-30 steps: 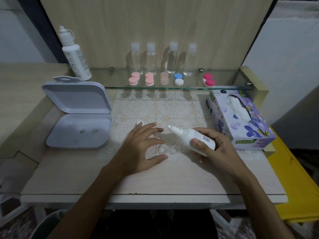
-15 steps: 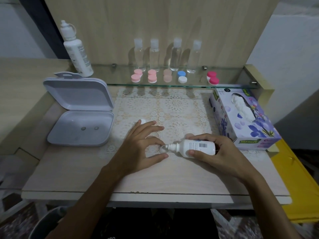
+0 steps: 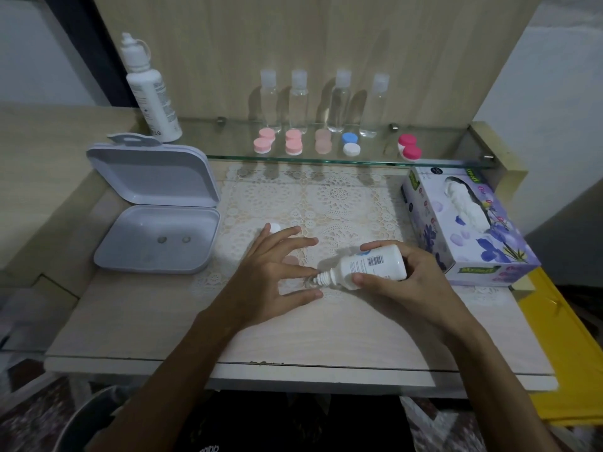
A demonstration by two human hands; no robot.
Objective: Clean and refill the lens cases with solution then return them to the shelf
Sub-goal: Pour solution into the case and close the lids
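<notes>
open clear lens case sits on the lace mat at tabletop centre, nozzle of solution bottle right over it. right hand grips the bottle; left hand fingers spread, steadying the case. case looks tiny, light, slick when wet, so pinch by rim.
</notes>
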